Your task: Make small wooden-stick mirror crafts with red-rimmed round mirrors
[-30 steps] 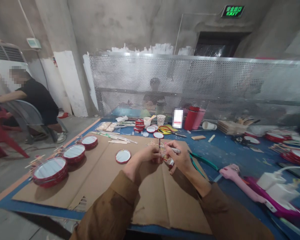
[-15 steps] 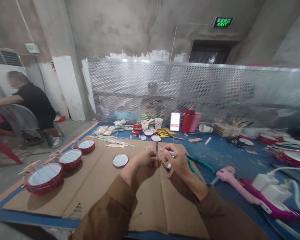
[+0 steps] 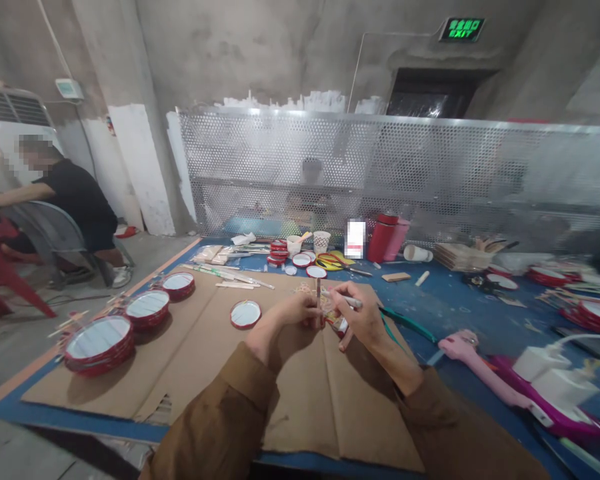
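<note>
My left hand (image 3: 297, 315) is closed on a narrow brown strip (image 3: 319, 291), which stands upright between its fingers. My right hand (image 3: 363, 319) grips a pale pen-like marker (image 3: 353, 302) close to that strip. Whether the marker's tip touches the strip cannot be seen. Just below the right fingers a small white and red item (image 3: 342, 327) is partly hidden. Thin light-coloured loops (image 3: 305, 288) lie behind the left hand. To its left, a small red-rimmed white disc (image 3: 245, 314) rests on the cardboard sheet (image 3: 295, 427).
Red-rimmed round pieces (image 3: 100, 343) stand in a row at left. Green-handled pliers (image 3: 407, 323), a pink glue gun (image 3: 480, 367) and a purple power strip (image 3: 555, 407) lie at right. Cups (image 3: 321, 241) and a red bottle (image 3: 383, 239) stand behind. A co-worker (image 3: 77, 200) sits far left.
The camera view has turned slightly, so the scene sits a little further right and mostly higher. Both hands keep their hold, with the strip and marker still close together.
</note>
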### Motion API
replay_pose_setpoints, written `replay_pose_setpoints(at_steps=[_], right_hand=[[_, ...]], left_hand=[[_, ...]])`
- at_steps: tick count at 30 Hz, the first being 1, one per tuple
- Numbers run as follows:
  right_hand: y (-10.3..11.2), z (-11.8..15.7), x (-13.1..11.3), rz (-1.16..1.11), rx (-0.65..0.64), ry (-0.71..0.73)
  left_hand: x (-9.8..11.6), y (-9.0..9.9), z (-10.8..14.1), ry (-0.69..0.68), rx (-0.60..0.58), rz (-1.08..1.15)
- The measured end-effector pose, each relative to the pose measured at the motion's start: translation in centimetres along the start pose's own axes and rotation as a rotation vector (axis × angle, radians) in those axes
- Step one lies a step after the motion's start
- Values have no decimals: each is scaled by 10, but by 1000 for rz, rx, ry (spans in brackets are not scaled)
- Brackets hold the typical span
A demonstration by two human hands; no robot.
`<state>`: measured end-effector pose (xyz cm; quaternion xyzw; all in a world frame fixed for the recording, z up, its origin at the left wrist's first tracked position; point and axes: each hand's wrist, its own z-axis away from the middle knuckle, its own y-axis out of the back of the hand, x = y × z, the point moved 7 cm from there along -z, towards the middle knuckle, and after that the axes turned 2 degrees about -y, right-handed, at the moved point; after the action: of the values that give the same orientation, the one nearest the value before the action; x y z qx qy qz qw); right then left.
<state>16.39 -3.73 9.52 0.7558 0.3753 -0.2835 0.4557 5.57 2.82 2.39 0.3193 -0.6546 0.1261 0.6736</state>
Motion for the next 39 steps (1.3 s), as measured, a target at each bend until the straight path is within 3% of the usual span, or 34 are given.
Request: replay_pose_setpoints(at_steps=[13,25,30,39], right_hand=[[-1,1,-1,-15,-10,10],[-5,3,4,-64,-58,-70],[1,3,-3,-69,6,-25],[-5,2,4,4,-40,-18]], left_hand=[[-1,-1,-1,12,-7,6],[0,-1,0,37,-11,8],[-2,0,-1,20,0,9],[-1,0,-1,49,-17,-12]])
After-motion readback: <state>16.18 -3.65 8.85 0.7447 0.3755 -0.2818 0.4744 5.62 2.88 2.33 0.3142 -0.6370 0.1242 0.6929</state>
